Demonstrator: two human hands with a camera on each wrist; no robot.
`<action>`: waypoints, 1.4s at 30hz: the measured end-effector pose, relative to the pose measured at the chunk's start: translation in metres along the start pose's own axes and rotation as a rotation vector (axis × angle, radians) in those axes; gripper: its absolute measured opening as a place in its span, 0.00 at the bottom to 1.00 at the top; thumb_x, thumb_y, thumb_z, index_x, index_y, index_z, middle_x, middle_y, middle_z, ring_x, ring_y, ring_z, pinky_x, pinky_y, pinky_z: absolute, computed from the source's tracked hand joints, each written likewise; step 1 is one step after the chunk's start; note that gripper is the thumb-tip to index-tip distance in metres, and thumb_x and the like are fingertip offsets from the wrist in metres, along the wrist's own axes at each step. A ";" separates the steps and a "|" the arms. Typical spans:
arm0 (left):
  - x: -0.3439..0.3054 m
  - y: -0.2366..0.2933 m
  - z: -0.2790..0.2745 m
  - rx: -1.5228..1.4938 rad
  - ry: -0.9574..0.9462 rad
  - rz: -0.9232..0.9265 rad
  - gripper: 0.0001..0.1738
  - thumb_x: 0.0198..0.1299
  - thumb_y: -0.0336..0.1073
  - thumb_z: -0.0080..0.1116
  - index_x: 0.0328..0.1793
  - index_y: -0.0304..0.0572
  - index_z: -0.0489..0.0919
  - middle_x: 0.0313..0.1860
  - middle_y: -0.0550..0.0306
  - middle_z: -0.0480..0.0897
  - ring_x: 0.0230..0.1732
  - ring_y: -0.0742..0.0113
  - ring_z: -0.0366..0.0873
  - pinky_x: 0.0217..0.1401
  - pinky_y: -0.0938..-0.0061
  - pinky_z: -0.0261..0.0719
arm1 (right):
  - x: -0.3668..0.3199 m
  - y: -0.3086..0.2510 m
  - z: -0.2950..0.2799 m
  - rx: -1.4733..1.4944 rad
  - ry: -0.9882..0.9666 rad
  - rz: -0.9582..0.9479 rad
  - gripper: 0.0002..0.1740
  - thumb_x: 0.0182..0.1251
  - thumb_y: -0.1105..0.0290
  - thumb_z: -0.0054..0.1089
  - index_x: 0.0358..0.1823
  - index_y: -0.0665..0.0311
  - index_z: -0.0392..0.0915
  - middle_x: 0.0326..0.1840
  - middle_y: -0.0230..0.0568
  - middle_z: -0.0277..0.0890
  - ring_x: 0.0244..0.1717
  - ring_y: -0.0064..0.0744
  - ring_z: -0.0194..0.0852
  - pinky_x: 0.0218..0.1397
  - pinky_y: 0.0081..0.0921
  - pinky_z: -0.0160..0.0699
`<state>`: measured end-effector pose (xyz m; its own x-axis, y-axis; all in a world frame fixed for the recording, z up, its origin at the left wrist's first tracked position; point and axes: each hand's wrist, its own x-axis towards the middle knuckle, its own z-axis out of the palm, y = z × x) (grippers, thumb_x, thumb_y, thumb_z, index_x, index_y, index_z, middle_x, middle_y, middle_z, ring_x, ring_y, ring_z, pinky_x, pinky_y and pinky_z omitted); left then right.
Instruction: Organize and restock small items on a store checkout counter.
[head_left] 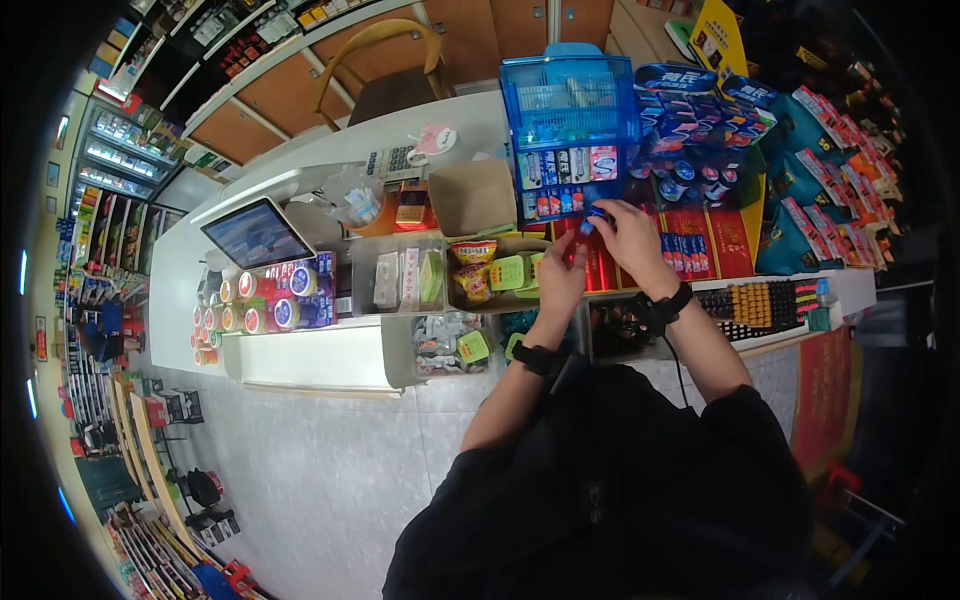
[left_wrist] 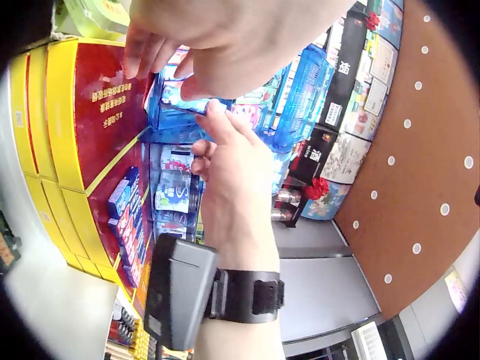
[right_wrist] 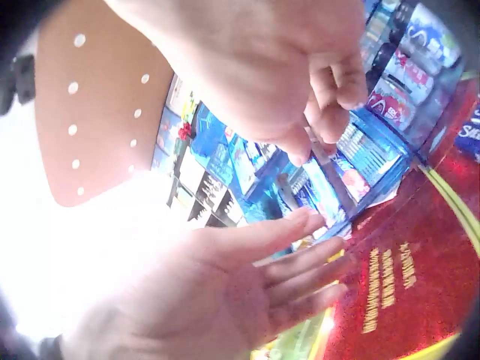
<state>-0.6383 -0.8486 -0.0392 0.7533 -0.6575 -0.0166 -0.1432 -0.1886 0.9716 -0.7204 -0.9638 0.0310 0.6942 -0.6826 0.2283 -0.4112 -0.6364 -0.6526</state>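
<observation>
My right hand [head_left: 632, 240] pinches a small blue-and-white pack [head_left: 587, 227] between thumb and fingers, at the lower front of a blue see-through display rack [head_left: 578, 95]. Close beside it, my left hand [head_left: 562, 280] has its fingers extended; in the right wrist view that left hand [right_wrist: 232, 281] lies palm up below the pack. Under both hands lie red cartons [left_wrist: 109, 105] with yellow edges. The rack's lower tiers hold rows of small packs [head_left: 555, 203], partly hidden by the right hand in the left wrist view.
Left of the hands are a box with yellow snack bags [head_left: 473, 270] and green packs, an empty cardboard box [head_left: 472, 197], a tablet [head_left: 257, 235] and stacked round tubs [head_left: 290, 312]. Blue packs [head_left: 684, 252] lie to the right, near hanging pink-and-teal bags [head_left: 815, 230].
</observation>
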 end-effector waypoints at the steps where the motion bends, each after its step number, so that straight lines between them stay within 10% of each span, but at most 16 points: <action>1: -0.001 0.003 -0.001 0.010 -0.076 -0.034 0.21 0.65 0.38 0.61 0.60 0.32 0.79 0.44 0.41 0.86 0.44 0.59 0.85 0.49 0.69 0.80 | -0.001 0.001 -0.004 0.063 -0.056 0.058 0.14 0.66 0.64 0.61 0.49 0.63 0.83 0.35 0.49 0.82 0.38 0.53 0.81 0.41 0.41 0.79; 10: -0.023 0.005 0.026 -0.091 -0.443 -0.146 0.23 0.67 0.40 0.59 0.60 0.26 0.78 0.39 0.46 0.85 0.41 0.70 0.81 0.47 0.73 0.77 | -0.024 0.050 0.000 -0.129 -0.226 0.199 0.17 0.64 0.63 0.63 0.50 0.65 0.83 0.48 0.58 0.81 0.48 0.59 0.79 0.51 0.46 0.77; 18: -0.024 0.007 0.029 -0.119 -0.617 -0.173 0.16 0.64 0.31 0.55 0.54 0.28 0.80 0.42 0.47 0.86 0.46 0.63 0.83 0.52 0.71 0.76 | -0.019 0.029 0.005 -0.198 -0.071 0.004 0.15 0.65 0.67 0.58 0.52 0.61 0.81 0.59 0.45 0.76 0.47 0.56 0.80 0.50 0.46 0.81; 32: -0.004 -0.017 0.010 -0.527 -0.274 -0.425 0.17 0.68 0.26 0.50 0.62 0.28 0.76 0.47 0.57 0.82 0.47 0.69 0.80 0.52 0.76 0.77 | 0.030 0.015 0.031 -0.293 -0.299 -0.204 0.17 0.61 0.75 0.53 0.52 0.67 0.74 0.56 0.56 0.71 0.44 0.57 0.80 0.49 0.48 0.79; 42: 0.023 -0.011 -0.002 0.022 -0.113 -0.124 0.24 0.64 0.31 0.59 0.66 0.28 0.73 0.49 0.45 0.85 0.46 0.61 0.85 0.51 0.69 0.81 | 0.003 0.013 0.025 -0.308 -0.047 -0.261 0.15 0.61 0.78 0.55 0.50 0.63 0.78 0.57 0.46 0.74 0.44 0.50 0.81 0.45 0.41 0.82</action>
<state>-0.6183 -0.8603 -0.0502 0.6894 -0.7056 -0.1640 -0.0686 -0.2890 0.9549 -0.7089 -0.9653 0.0054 0.8220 -0.4714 0.3194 -0.3707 -0.8688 -0.3284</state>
